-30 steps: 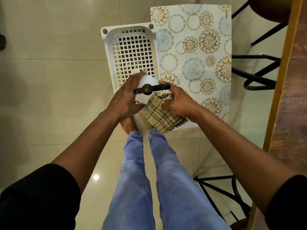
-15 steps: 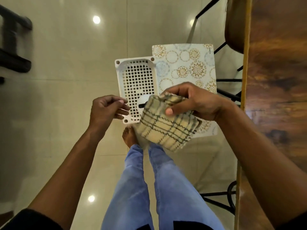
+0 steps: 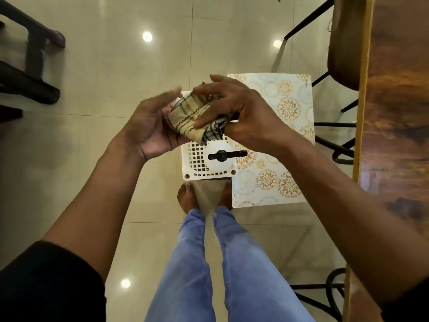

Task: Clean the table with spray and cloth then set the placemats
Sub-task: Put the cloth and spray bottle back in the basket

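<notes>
A beige checked cloth [image 3: 190,115] sits bunched between both hands, above the floor. My right hand [image 3: 234,110] grips it from the top, fingers curled over it. My left hand [image 3: 151,129] lies under and beside it, palm up with its fingers blurred against the cloth. Below them a white spray bottle [image 3: 218,159] with a black nozzle stands in a white lattice basket [image 3: 195,161] on the floor. A placemat [image 3: 283,140] with floral circles lies on the floor right of the basket. The wooden table [image 3: 394,112] runs along the right edge.
My bare feet [image 3: 188,198] stand just behind the basket. Black metal chair legs [image 3: 334,145] reach out from under the table on the right. A dark piece of furniture [image 3: 27,66] stands at the top left on the glossy tiled floor.
The spray bottle was let go and stays in the basket. My right hand lifted the cloth up, and my left hand has moved in under it. The view tilted toward the table.
</notes>
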